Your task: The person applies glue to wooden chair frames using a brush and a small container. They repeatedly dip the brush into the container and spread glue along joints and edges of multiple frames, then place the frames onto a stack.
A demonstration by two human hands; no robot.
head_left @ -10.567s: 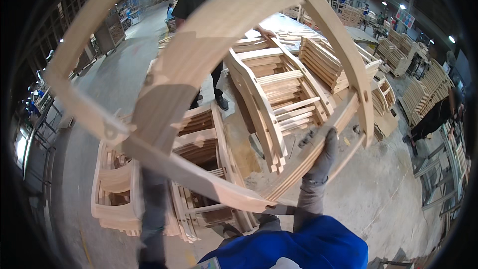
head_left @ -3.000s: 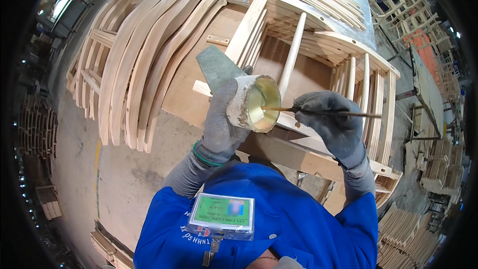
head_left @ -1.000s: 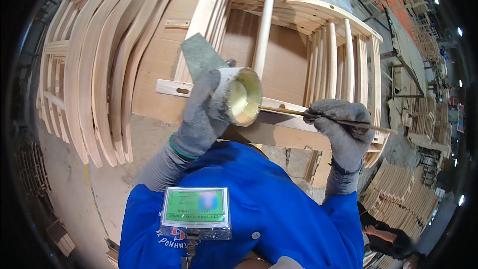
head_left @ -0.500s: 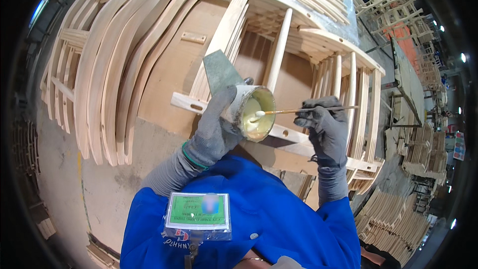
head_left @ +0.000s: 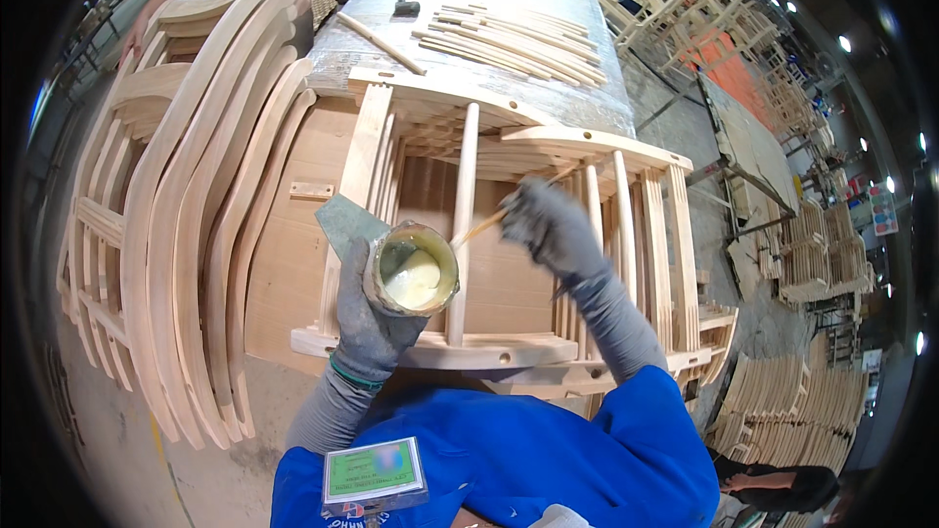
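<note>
While the gloved left hand (head_left: 367,318) wraps its fingers shut around a small glue pot (head_left: 413,271), the pot sits tilted, mouth up toward the worker, pale glue visible inside, presumably so the stick can reach it. Pot held over the lower rail (head_left: 430,349) of an unfinished wooden chair frame (head_left: 548,152) lying against the workbench (head_left: 509,0). Gloved right hand (head_left: 553,225), motion-blurred, fingers closed on a thin applicator stick (head_left: 481,226); stick end points toward the pot rim, just beside an upright spindle (head_left: 462,225). Curved chair-back parts (head_left: 186,235) stacked at left. Loose spindles (head_left: 509,39) and a mallet (head_left: 405,0) lie on the bench, well apart from both hands.
</note>
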